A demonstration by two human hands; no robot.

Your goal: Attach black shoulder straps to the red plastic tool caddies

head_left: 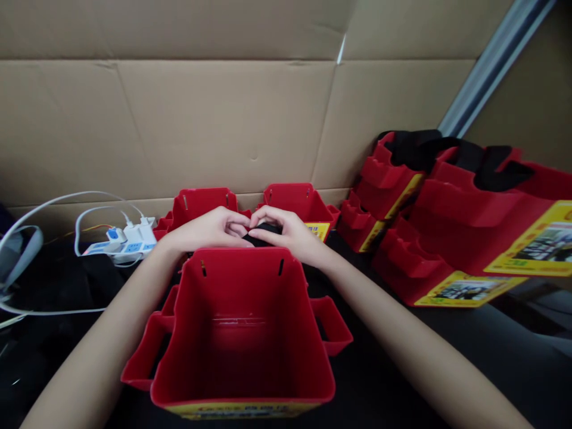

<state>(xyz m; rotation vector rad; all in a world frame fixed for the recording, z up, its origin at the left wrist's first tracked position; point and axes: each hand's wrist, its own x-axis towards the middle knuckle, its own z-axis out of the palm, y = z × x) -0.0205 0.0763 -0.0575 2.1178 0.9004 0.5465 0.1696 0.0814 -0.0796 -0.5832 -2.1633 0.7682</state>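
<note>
Left hand (223,229) and right hand (288,233) pinch a black strap (267,227) behind the near bin's (243,271) far wall. No strap shows through the slots (280,267). Twisting could go unnoticed, the hands covering its ends. A hard pull could tip the bin; neither hand visibly braces it.

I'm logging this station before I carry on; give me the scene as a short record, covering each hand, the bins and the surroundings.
left hand: fingertips at the black piece, grip unclear
right hand: fingers around the black piece
front bin: red, open top, two slots in its far wall
back bins: two, red, near the cardboard
right-side bins: red, yellow labels, black straps on top
far left: power strip, plugs inserted
</note>
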